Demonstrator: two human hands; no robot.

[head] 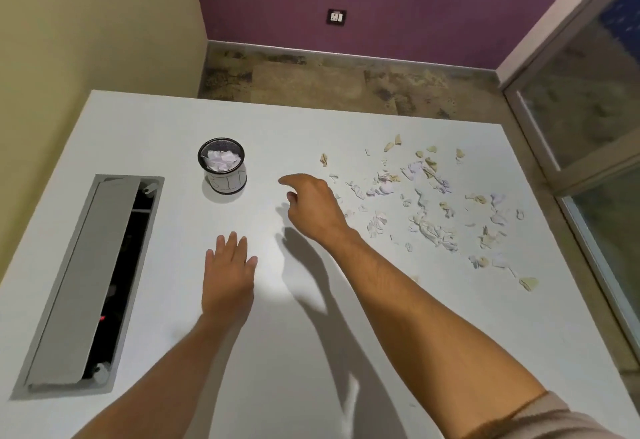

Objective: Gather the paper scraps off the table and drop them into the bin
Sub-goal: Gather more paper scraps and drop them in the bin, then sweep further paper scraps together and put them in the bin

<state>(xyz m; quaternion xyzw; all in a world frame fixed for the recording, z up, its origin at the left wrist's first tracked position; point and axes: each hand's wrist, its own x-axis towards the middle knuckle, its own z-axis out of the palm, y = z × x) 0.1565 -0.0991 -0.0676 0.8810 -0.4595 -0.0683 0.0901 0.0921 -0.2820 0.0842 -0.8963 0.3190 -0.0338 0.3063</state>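
A small black mesh bin (221, 148) with a paper label stands on the white table (311, 334), with white crumpled scraps inside. Several torn white and beige paper scraps (429, 227) lie scattered across the table's right half. My right hand (311, 206) hovers above the table between the bin and the scraps, index finger stretched toward the bin, other fingers loosely curled; I see nothing in it. My left hand (228, 272) lies flat on the table, palm down, fingers apart, in front of the bin.
A grey cable hatch (86, 283) with its lid half open is set into the table at the left. The table's far edge drops to a stone floor (346, 82). A glass partition (595, 109) runs along the right side.
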